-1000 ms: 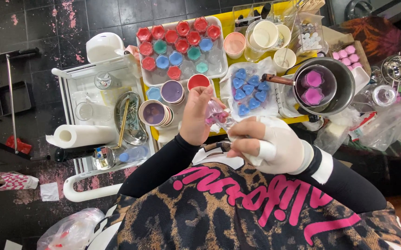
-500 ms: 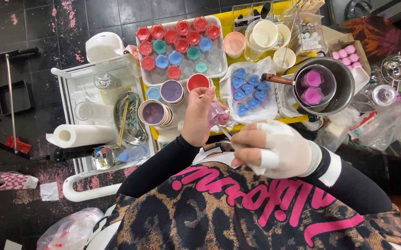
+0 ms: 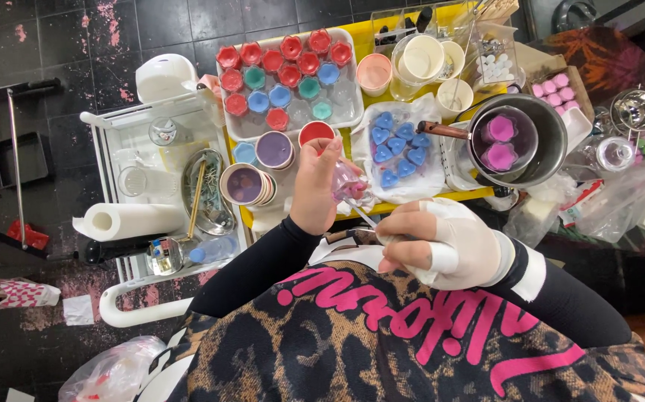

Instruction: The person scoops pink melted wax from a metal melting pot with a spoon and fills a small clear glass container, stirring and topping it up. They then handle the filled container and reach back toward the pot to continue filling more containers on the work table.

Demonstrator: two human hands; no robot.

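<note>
A small clear-wrapped pink piece (image 3: 347, 181) sits at the centre of the work, held up over the near edge of the yellow table (image 3: 382, 46), just in front of the person's chest. The left hand (image 3: 316, 184) is closed around it, fingers curled on its left side. A thin white ribbon (image 3: 362, 212) trails from the piece down to the right hand (image 3: 438, 242), which wears a white wrap across the palm and wrist and is clenched, pinching the ribbon between its fingertips.

Just beyond the piece lies a white tray of blue heart shapes (image 3: 398, 141). To its right stands a metal pot (image 3: 520, 141) with a wooden handle, holding two purple flower shapes. Left of the hearts are a red cup (image 3: 316, 132), a purple cup (image 3: 274, 149) and a stack of cups (image 3: 246, 184). Farther back, a clear tray (image 3: 337, 112) carries rows of red, blue and teal flower shapes. A white cart (image 3: 125, 149) stands left of the table, with a paper towel roll (image 3: 129, 221) on it.
</note>
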